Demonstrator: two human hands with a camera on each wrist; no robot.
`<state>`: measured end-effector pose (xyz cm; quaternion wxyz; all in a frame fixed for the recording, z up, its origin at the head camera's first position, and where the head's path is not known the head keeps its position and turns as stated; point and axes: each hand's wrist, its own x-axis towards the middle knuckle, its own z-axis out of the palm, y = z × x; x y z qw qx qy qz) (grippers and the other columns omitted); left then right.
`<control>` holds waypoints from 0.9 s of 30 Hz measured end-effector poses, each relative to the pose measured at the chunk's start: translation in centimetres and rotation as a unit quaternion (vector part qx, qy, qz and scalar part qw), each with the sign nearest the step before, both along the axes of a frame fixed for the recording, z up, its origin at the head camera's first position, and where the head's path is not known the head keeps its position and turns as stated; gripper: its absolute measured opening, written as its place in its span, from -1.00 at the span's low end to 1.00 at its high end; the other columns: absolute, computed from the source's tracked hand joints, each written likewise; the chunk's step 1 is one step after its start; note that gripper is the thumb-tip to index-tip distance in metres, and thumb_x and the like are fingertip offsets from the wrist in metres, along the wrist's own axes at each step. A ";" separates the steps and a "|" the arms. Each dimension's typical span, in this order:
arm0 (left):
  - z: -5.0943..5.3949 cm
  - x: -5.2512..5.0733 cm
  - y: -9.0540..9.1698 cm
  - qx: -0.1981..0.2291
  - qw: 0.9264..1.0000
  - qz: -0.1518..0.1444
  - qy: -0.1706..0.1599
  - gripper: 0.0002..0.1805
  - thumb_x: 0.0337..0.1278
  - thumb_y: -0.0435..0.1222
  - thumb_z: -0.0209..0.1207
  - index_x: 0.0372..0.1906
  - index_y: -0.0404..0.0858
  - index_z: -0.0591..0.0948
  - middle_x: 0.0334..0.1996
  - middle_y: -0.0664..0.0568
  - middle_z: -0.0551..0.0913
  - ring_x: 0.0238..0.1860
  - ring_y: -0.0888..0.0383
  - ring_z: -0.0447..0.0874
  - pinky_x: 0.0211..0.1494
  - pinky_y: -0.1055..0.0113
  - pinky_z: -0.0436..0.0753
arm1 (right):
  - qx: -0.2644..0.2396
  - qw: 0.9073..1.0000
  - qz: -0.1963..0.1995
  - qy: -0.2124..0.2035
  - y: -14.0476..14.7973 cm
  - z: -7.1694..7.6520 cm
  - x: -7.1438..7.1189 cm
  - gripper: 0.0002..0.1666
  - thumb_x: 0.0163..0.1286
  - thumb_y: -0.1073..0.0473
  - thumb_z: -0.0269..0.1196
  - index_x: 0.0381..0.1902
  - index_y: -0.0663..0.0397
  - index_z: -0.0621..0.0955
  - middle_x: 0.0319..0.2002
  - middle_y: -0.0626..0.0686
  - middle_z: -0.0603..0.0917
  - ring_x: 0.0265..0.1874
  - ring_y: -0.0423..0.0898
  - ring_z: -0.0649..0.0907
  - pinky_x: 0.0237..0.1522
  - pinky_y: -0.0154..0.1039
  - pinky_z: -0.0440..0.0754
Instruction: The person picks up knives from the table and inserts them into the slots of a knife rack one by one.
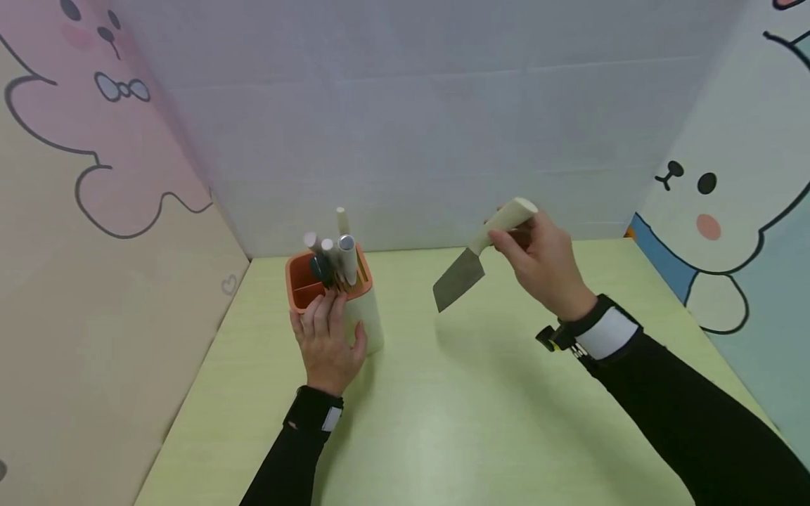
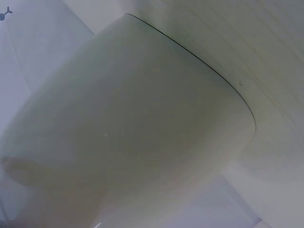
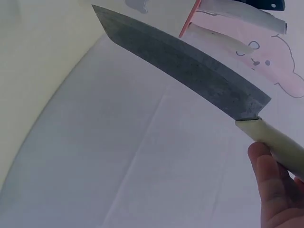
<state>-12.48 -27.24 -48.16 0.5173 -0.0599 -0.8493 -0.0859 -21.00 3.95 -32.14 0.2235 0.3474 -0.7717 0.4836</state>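
A kitchen knife (image 3: 185,61) with a dark grey blade and a cream handle (image 1: 506,221) is held up over the table. My right hand (image 1: 547,263) pinches its handle between thumb and fingers, and the blade slants down to the left in the head view. On the left stands a white knife holder (image 1: 367,320) with an orange rim. Several handles (image 1: 346,256) stick up from it, one of them dark. My left hand (image 1: 329,344) rests against the holder's near side, fingers stretched up to the rim. The left wrist view shows mostly the holder's pale wall (image 2: 142,104).
The pale green table (image 1: 430,436) is bounded by a plain whitish wall (image 1: 418,140) at the back. Side panels with cartoon animals stand at the left (image 1: 126,295) and right (image 1: 759,211).
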 end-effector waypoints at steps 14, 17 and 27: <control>0.0 -0.1 -0.2 0.003 1.000 -0.005 0.006 -0.39 -0.08 -0.24 0.19 0.18 -0.34 0.44 0.21 -0.19 0.41 0.20 -0.16 0.28 0.37 -0.22 0.01 | 0.054 0.987 0.054 0.140 -6.3 5.6 -0.7 -0.53 0.17 0.16 0.41 -0.06 0.28 0.50 -0.30 0.04 0.70 -0.33 -0.15 0.72 -0.23 -0.30 0.67; 0.0 -0.1 -0.1 0.002 1.000 -0.009 0.010 -0.38 -0.10 -0.26 0.21 0.19 -0.34 0.45 0.21 -0.19 0.41 0.20 -0.16 0.29 0.37 -0.23 0.00 | 0.048 0.983 0.066 0.164 -7.5 6.4 -0.3 -0.53 0.18 0.15 0.40 -0.06 0.29 0.49 -0.30 0.03 0.69 -0.32 -0.17 0.72 -0.22 -0.33 0.66; 0.1 0.0 0.0 0.001 1.000 -0.005 0.004 -0.39 -0.10 -0.27 0.21 0.18 -0.35 0.44 0.20 -0.20 0.41 0.19 -0.16 0.28 0.37 -0.23 0.01 | 0.007 0.969 0.123 0.214 -10.5 8.1 0.9 -0.57 0.19 0.19 0.39 -0.08 0.29 0.50 -0.32 0.00 0.68 -0.32 -0.23 0.71 -0.23 -0.36 0.66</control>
